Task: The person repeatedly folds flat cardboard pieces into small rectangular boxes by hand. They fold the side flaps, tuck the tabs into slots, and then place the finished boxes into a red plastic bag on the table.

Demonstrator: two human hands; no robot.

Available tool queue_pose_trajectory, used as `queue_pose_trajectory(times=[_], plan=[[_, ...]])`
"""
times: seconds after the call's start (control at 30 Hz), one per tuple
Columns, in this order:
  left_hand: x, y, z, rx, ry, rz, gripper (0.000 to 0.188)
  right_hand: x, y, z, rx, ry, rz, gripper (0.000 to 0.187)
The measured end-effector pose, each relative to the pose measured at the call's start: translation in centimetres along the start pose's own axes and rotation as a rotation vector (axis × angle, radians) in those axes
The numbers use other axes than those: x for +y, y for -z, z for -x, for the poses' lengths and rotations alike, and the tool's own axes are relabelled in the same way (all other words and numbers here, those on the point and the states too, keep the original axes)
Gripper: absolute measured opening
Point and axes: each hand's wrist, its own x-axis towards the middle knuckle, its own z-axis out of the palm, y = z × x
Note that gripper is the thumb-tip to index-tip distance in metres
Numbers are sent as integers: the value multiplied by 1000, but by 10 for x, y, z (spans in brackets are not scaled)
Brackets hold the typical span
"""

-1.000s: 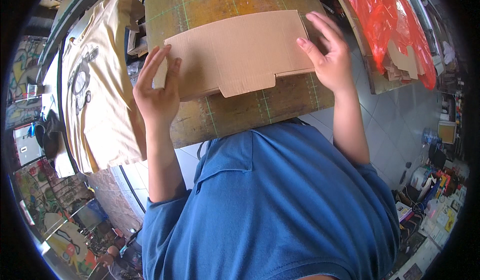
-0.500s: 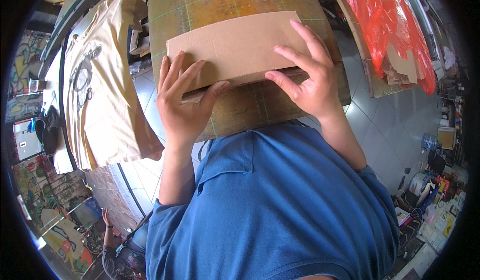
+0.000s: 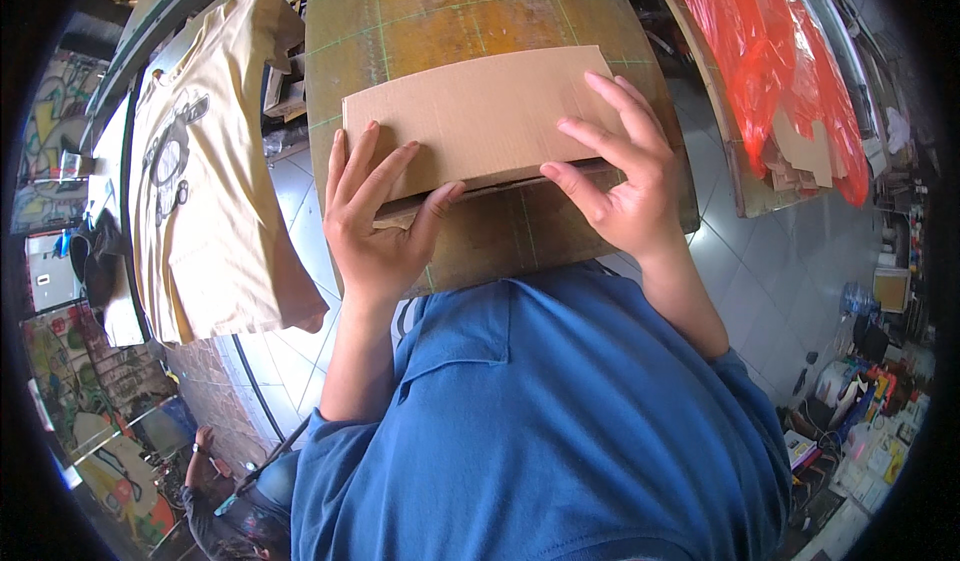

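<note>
A flat brown cardboard box (image 3: 480, 111) lies in front of me on a wooden table, its long side running left to right. A dark gap shows under its near edge. My left hand (image 3: 375, 226) is at the box's left end, its spread fingertips resting on top and the thumb along the near edge. At the right end, my right hand (image 3: 635, 176) has its fingers stretched apart over the top, with the thumb touching the near edge. Neither hand is closed around the box. The box's underside is hidden.
Faint green grid lines mark the wooden table (image 3: 480, 236). A beige T-shirt (image 3: 215, 221) is spread out at the left. At the right, a red plastic bag (image 3: 740, 61) lies over cardboard pieces on another board. Another person (image 3: 235, 511) is at the lower left.
The box, table and both hands appear slightly lower in the picture, and the box sits a little further right. The hands keep nearly the same pose on the box.
</note>
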Motion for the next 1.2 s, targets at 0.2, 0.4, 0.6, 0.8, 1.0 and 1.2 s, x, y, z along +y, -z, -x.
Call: queue_pose_trajectory(times=[0.2, 0.4, 0.6, 0.8, 1.0, 1.2], plan=[[0, 4, -2, -51, 33, 36, 48, -2, 3, -1, -22, -27, -23, 39], [4, -3, -1, -21, 19, 27, 49, -1, 0, 1, -40, 1, 21, 41], [6, -6, 0, 18, 8, 35, 48, 1, 0, 0, -3, -10, -2, 37], [6, -7, -2, 37, 4, 49, 45, 0, 0, -2, 14, -6, 26, 38], [7, -5, -1, 27, 17, 33, 44, 0, 0, 0, 20, -3, 33, 39], [9, -2, -3, -6, 31, 35, 43, 1, 3, 0, 11, -26, -34, 36]])
